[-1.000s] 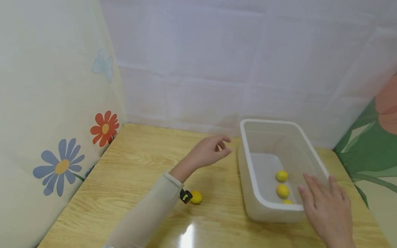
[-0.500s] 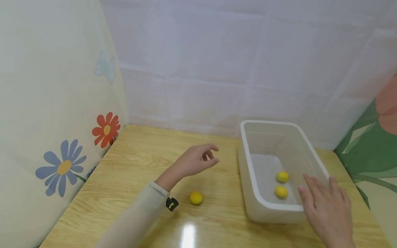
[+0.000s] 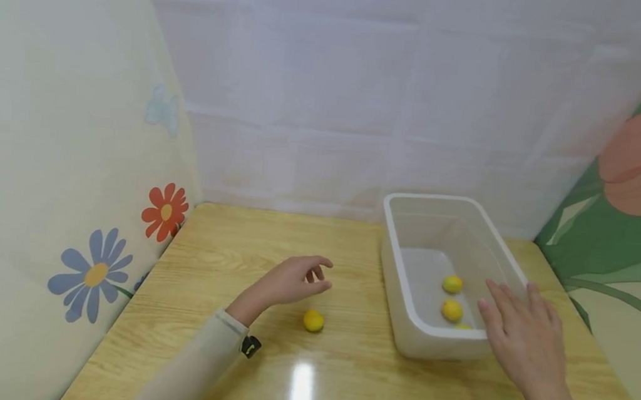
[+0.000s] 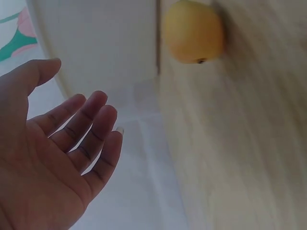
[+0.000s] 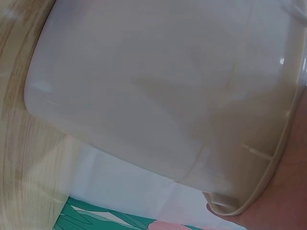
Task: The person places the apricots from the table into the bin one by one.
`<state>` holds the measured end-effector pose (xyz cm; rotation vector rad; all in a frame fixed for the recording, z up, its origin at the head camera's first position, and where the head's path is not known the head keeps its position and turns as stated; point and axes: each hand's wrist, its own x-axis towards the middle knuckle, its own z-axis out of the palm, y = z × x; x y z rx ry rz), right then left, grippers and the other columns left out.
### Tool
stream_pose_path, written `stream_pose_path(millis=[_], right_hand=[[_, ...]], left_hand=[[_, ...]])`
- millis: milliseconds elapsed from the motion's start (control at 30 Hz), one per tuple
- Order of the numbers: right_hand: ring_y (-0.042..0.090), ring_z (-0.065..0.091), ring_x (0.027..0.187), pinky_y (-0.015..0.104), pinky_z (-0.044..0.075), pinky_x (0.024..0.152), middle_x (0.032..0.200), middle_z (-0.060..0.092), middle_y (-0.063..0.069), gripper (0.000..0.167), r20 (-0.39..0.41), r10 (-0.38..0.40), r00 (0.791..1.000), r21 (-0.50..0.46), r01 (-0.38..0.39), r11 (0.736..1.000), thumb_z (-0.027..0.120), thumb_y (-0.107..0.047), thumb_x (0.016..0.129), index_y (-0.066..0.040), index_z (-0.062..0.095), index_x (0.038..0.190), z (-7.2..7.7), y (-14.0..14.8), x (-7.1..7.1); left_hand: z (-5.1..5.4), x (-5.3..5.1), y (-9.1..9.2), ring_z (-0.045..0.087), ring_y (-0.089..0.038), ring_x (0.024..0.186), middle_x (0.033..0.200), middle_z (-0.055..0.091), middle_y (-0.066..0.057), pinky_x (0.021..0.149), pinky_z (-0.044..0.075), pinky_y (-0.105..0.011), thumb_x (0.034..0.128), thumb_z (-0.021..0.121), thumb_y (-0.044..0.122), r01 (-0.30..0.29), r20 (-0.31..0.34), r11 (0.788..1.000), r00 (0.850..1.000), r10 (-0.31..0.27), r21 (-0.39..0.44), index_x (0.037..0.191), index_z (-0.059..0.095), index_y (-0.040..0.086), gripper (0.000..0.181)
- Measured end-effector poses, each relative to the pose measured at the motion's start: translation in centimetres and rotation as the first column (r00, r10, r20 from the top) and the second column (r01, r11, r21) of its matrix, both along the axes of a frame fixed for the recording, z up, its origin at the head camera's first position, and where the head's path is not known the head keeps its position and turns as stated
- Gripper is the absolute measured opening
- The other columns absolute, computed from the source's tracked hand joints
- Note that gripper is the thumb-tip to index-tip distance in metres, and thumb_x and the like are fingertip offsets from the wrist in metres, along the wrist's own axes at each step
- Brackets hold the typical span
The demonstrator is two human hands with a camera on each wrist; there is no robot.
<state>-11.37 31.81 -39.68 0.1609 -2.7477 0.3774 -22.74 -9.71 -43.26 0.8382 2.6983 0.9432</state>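
Observation:
Over the table, my left hand (image 3: 294, 278) is empty, its fingers loosely curved and apart. Just below it in the head view lies a small round yellow fruit (image 3: 313, 320), lemon-like in colour; the left wrist view shows this fruit (image 4: 193, 31) with a dark spot at one end. My right hand (image 3: 530, 342) rests across the near right rim of a white plastic box (image 3: 397, 256), fingers extended. Inside the box are a yellow fruit (image 3: 452, 284) and another yellow fruit (image 3: 452, 310); a third is mostly hidden behind the near rim. The right wrist view shows the box's outer wall (image 5: 134, 91).
The wood-grain table (image 3: 226, 243) ends against a white cloth backdrop (image 3: 306, 98). A flower-print cloth (image 3: 46, 172) hangs at the left and a leaf-print cloth (image 3: 630, 212) at the right. A bright reflection lies near the table's front.
My left hand has moved left and nearer, away from the box, and the fruit on the table is now uncovered. The fruits in the box shift slightly. My right hand stays on the rim.

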Motion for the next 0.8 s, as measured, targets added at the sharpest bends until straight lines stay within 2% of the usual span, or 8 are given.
stream_pose_path(millis=[267,533,800], right_hand=[[0.053,0.014,0.149,0.070,0.011,0.114,0.144,0.052,0.027,0.051,-0.008,0.001,1.000,0.010,-0.001,1.000,0.039,-0.039,0.109,-0.008,0.051,0.148,-0.2,-0.2,0.2],[0.051,0.012,0.150,0.071,0.011,0.114,0.145,0.050,0.028,0.052,0.003,-0.013,1.000,0.021,0.012,1.000,0.038,-0.040,0.109,-0.008,0.049,0.149,-0.1,-0.2,0.1],[0.053,0.015,0.149,0.071,0.013,0.112,0.146,0.049,0.029,0.053,0.019,-0.018,1.000,0.038,0.017,0.999,0.037,-0.040,0.109,-0.008,0.049,0.149,0.1,-0.1,0.0]], left_hand=[[-2.1,1.5,-1.9,0.063,-0.017,0.097,0.112,0.068,-0.002,0.085,0.053,-0.040,0.0989,0.064,0.043,0.046,0.045,0.998,0.998,-0.044,-0.038,0.138,0.060,0.011,0.050],[-2.8,2.4,-2.9,0.063,-0.017,0.099,0.114,0.068,-0.003,0.085,0.053,-0.040,0.0985,0.065,0.043,0.073,0.058,0.996,0.996,-0.070,-0.050,0.136,0.061,0.010,0.050],[-3.6,2.5,-3.2,0.062,-0.017,0.100,0.115,0.066,-0.001,0.086,0.053,-0.040,0.0964,0.067,0.045,0.087,0.063,0.993,0.995,-0.082,-0.075,0.135,0.061,0.014,0.051]])
